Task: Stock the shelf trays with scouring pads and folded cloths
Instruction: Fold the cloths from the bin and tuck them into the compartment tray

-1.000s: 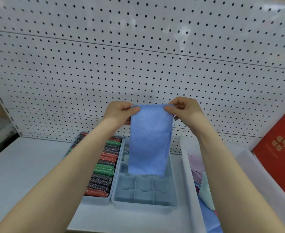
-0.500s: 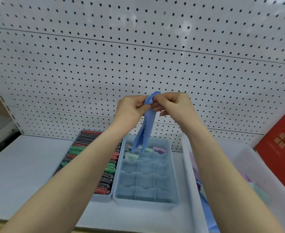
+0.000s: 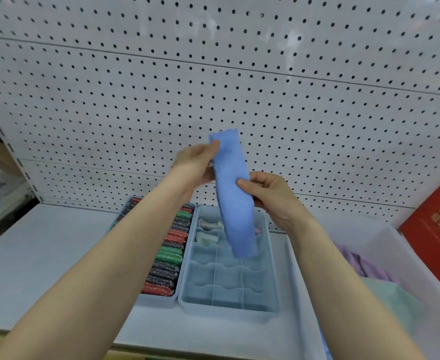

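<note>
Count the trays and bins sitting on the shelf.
3. A tray of scouring pads on the left, a divided tray beside it in the middle, and a large clear bin of loose cloths on the right, partly cut off by the frame.

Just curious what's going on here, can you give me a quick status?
Both hands gripping: left hand high, right hand lower. Blue cloth hangs folded lengthwise, above the divided tray. Front compartments free, nothing in the way.

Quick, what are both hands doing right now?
Left hand: pinching the blue cloth near its top.
Right hand: gripping the same cloth at its middle.
</note>
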`<action>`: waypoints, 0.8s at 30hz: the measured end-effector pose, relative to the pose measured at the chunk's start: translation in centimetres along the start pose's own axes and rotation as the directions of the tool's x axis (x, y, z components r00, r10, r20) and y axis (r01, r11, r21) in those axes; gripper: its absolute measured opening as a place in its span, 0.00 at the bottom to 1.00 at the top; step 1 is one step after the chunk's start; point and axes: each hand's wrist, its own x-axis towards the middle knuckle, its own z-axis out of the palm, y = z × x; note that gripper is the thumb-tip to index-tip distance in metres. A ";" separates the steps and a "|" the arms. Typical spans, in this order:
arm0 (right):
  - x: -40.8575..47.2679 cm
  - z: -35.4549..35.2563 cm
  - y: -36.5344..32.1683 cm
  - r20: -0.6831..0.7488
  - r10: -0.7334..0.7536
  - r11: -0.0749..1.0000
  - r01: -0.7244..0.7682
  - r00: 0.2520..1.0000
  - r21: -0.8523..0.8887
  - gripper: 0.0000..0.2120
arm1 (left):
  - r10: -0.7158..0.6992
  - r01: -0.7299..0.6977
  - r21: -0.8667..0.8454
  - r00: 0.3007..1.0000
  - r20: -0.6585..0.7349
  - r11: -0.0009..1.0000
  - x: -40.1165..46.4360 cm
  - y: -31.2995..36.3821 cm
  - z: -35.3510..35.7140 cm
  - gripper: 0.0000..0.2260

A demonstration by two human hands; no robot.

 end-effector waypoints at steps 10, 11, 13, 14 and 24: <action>-0.5 -0.4 0.7 -0.017 0.049 0.997 -0.050 0.999 -0.055 0.17 | -0.008 0.000 0.075 0.994 0.108 0.997 -1.2 -5.3 -0.3 0.16; -0.4 -0.4 0.0 -0.020 -0.024 0.999 0.023 1.000 -0.040 0.16 | 0.088 -0.096 0.081 0.991 0.096 0.992 -1.2 -4.7 -0.2 0.16; -0.2 -0.5 -1.6 -0.043 -0.161 0.987 0.160 0.986 -0.030 0.14 | 0.267 -0.271 0.093 0.962 0.056 0.958 -1.1 -3.3 -0.1 0.15; -0.1 -0.5 -2.3 -0.046 -0.211 0.977 0.208 0.976 -0.047 0.14 | 0.332 -0.335 0.095 0.942 0.045 0.937 -1.0 -2.7 0.0 0.17; -0.6 0.0 -2.3 0.053 -0.059 0.997 0.061 0.997 -0.040 0.11 | 0.473 -0.471 0.184 0.880 0.036 0.863 -1.3 -2.0 0.1 0.25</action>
